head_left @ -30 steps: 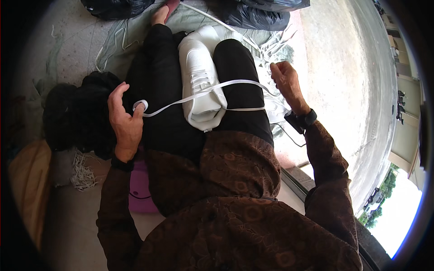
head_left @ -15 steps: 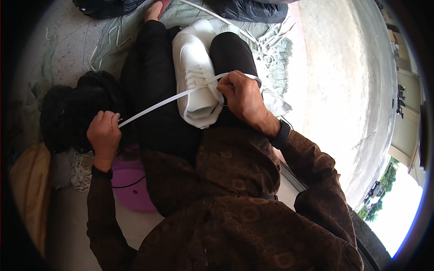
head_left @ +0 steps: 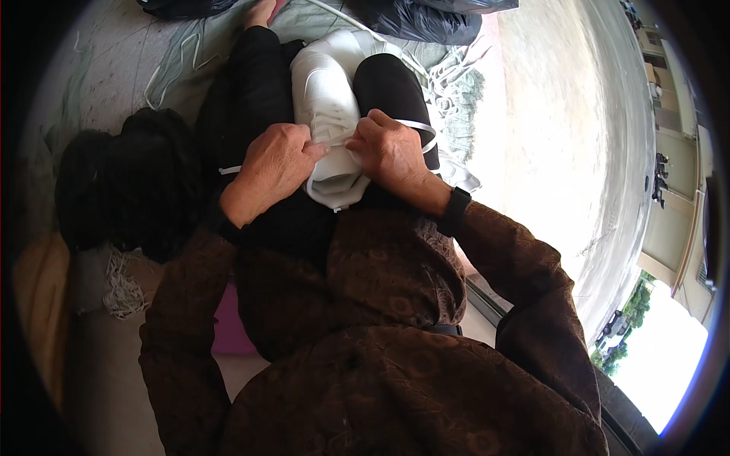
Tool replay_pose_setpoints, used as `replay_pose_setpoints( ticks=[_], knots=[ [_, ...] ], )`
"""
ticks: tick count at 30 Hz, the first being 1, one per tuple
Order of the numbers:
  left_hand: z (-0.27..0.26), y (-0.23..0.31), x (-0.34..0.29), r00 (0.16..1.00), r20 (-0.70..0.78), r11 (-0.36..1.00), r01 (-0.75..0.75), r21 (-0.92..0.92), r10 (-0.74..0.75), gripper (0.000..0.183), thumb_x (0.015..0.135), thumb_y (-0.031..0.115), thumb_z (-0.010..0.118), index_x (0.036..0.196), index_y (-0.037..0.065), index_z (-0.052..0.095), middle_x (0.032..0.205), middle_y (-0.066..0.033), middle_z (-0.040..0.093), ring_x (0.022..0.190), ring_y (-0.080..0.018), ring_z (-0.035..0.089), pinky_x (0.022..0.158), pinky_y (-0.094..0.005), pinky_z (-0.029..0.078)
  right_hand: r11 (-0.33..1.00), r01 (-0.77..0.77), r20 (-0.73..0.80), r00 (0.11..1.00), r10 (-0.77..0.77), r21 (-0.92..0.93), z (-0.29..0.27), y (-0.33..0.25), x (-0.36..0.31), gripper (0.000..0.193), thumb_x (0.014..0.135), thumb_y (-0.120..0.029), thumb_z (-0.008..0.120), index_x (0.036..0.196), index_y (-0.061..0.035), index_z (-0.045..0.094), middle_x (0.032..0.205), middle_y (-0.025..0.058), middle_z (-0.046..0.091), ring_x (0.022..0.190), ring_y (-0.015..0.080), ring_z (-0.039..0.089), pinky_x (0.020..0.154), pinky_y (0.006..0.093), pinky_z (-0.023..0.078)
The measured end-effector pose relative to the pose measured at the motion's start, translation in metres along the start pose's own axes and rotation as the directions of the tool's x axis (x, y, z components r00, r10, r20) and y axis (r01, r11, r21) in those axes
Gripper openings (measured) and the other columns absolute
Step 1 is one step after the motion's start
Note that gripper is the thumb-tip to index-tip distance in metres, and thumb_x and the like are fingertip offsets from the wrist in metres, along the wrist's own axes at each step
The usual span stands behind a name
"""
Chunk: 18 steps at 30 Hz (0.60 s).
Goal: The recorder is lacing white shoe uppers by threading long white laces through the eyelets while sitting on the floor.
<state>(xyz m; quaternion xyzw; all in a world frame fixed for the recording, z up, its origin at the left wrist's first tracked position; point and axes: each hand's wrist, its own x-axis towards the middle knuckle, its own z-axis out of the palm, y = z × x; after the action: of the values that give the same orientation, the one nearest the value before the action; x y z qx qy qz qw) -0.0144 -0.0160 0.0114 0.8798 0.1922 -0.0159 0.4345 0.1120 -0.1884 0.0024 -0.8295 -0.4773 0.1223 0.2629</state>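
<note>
A white sneaker (head_left: 322,95) lies between my thighs, toe pointing away and collar towards me. My left hand (head_left: 274,169) is closed at the left side of its lacing, thumb and fingers pinched on the white shoelace. A flat lace end (head_left: 230,170) sticks out to the left of that hand. On the other side of the tongue, my right hand (head_left: 391,156) is also closed, fingertips at the upper eyelets with the shoelace (head_left: 417,125) looping out over my right knee. The fingertips of both hands nearly meet above the tongue; the exact grip is partly hidden.
More white laces (head_left: 449,80) lie heaped beyond my right knee, and another bundle (head_left: 124,285) is at the left. Black bags (head_left: 426,21) stand at the far side. A black cloth-like heap (head_left: 148,182) sits left of my leg, near a purple seat (head_left: 234,327).
My left hand has moved from far left to the sneaker's lacing, so the stretched lace is no longer taut across my thigh. My right hand has shifted slightly left to the eyelets.
</note>
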Motion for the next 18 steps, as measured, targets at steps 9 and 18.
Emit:
replay_pose_setpoints(
  ticks=[9,18],
  knots=[
    [-0.017,-0.015,-0.035,0.687,-0.166,0.678,-0.595,0.431,0.708,0.019,0.075,0.005,0.074,0.07,0.003,0.055,0.062,-0.008,0.038,0.054,-0.0253,0.047,0.049,-0.0369,0.038,0.981,0.093,-0.02,0.995,-0.098,-0.168,-0.017,-0.013,-0.015,0.027,0.079,-0.025,0.073,0.086,-0.0017,0.061,0.087,0.0141,0.057,0.088,0.0321,0.062,0.062,0.0448,0.052],
    [-0.086,-0.134,-0.2,0.898,-0.165,0.776,0.245,-0.582,-0.408,0.024,0.098,0.023,0.058,0.083,0.004,0.057,0.076,-0.0017,0.058,0.063,-0.0151,0.052,0.06,-0.0291,0.039,0.99,0.027,0.027,0.999,-0.023,-0.141,-0.019,-0.017,-0.013,0.021,0.078,-0.017,0.071,0.087,-0.0002,0.061,0.083,0.0188,0.06,0.078,0.0354,0.065,0.064,0.0448,0.053]
  ],
)
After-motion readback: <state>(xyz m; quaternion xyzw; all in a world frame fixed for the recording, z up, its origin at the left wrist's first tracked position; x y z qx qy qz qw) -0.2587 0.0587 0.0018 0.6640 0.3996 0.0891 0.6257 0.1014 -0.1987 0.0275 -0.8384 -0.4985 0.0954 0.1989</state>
